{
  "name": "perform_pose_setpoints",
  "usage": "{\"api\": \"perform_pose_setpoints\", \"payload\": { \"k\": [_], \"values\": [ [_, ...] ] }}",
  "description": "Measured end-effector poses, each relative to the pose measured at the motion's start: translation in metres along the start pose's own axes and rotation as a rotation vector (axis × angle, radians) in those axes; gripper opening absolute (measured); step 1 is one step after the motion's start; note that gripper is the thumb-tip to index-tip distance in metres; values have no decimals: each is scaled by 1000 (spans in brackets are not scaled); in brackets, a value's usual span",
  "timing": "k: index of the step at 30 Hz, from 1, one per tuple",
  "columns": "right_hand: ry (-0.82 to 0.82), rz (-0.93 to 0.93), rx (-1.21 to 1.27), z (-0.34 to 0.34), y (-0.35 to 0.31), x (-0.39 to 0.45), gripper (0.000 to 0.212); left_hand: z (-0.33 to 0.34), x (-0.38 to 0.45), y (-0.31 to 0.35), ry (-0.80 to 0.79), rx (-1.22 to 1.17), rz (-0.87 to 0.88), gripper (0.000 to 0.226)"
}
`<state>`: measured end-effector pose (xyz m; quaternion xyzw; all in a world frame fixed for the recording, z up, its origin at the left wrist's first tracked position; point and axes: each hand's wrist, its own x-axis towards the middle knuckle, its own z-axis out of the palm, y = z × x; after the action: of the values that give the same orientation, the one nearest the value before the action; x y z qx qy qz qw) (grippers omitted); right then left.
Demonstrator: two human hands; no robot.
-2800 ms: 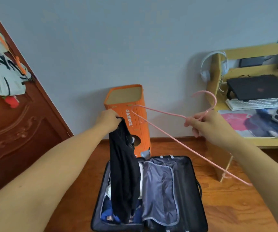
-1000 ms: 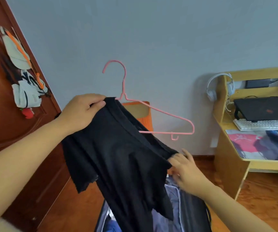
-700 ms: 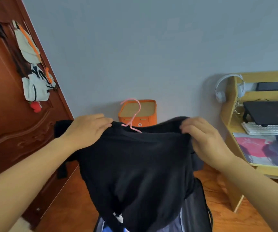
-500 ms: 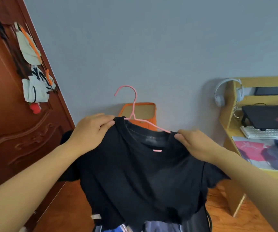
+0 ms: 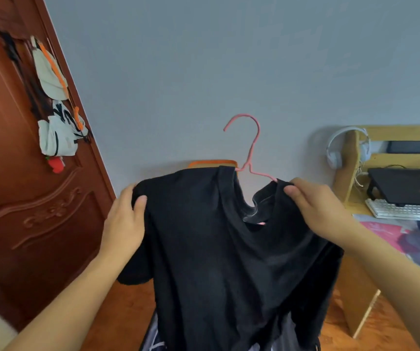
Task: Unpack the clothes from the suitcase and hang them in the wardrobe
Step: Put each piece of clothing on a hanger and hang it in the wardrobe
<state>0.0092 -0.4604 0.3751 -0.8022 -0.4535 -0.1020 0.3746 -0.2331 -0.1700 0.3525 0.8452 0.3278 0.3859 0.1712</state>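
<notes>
Black T-shirt (image 5: 229, 262) held up at centre on pink hanger (image 5: 250, 150), hook pointing to 12 o'clock. Left hand (image 5: 125, 224) grips shoulder at 9 o'clock; right hand (image 5: 315, 209) pinches collar side at 3 o'clock. Headphones (image 5: 335, 148) on wooden desk (image 5: 350, 158) at 3 o'clock.

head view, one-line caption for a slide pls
Both hands, left hand and right hand, hold a black t-shirt on a pink hanger.
</notes>
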Motion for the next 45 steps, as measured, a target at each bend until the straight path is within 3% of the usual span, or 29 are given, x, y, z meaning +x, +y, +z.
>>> {"api": "perform_pose_setpoints", "payload": {
  "k": [3,6,8,10,11,13,15,19,21,23,25,27,29,31,33,36,40,43,45],
  "values": [
    [-19,3,-53,-9,15,6,28,3,10,-52,-49,-50,-183,28],
    [1,15,-51,-16,30,9,32,-19,30,-73,-159,205,-309,25],
    [-8,3,-52,-11,27,11,34,-21,38,-51,8,261,-129,21],
    [-45,-30,-67,0,14,16,34,-12,33,7,74,159,205,36],
    [-73,-52,-78,8,7,18,35,-6,28,38,2,110,376,40],
    [-125,-109,-103,20,-3,24,36,11,18,84,-218,147,544,36],
    [-136,-169,-85,20,-3,26,35,25,23,92,-311,214,601,29],
    [-161,-236,-158,-7,42,10,23,24,35,73,-212,75,597,39],
    [-106,-144,-203,-19,73,-6,9,17,39,68,-146,30,626,48],
    [32,15,-179,-20,92,-17,14,13,42,66,-121,66,701,33],
    [35,131,-185,-13,98,-20,12,10,45,68,-125,96,742,23],
    [-26,90,-210,-4,86,-19,10,10,45,71,-198,69,659,26],
    [-45,36,-103,-3,63,-11,28,6,45,76,-309,18,564,29],
    [-212,-13,-37,-3,34,6,34,-1,46,78,-357,3,540,33],
    [-427,-104,-146,6,7,21,27,-15,48,78,-340,6,549,34],
    [-453,-259,-154,29,-34,39,33,-44,52,62,-281,35,511,17],
    [-636,-408,265,47,-98,63,27,-97,51,31,-221,161,355,23],
    [-777,-546,380,45,-154,79,71,-153,45,8,-131,200,220,25],
    [-814,-646,420,45,-192,91,71,-194,41,-3,-70,194,140,24]
  ]
}}
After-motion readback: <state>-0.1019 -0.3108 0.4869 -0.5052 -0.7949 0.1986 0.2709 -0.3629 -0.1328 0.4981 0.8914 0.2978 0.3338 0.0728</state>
